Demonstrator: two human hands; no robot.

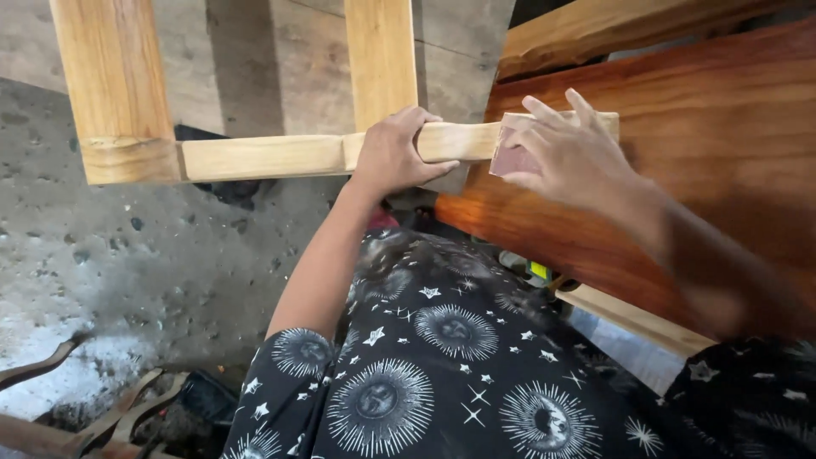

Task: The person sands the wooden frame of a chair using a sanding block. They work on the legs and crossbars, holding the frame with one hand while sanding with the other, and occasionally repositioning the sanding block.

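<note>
Head view: your left hand point(393, 155) grips the pale wooden rail point(280, 155) at centre; your right hand point(568, 153) presses sandpaper point(512, 158) against it. At three o'clock, a reddish plank point(680, 144) crowds close; concrete floor point(127, 263) at nine.

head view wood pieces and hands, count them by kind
pale wooden frame posts: 2
pale wooden frame rail: 1
dark reddish-brown polished plank: 1
sandpaper piece: 1
hands: 2, left hand gripping the rail, right hand pressing the sandpaper on it
total: 7
</note>
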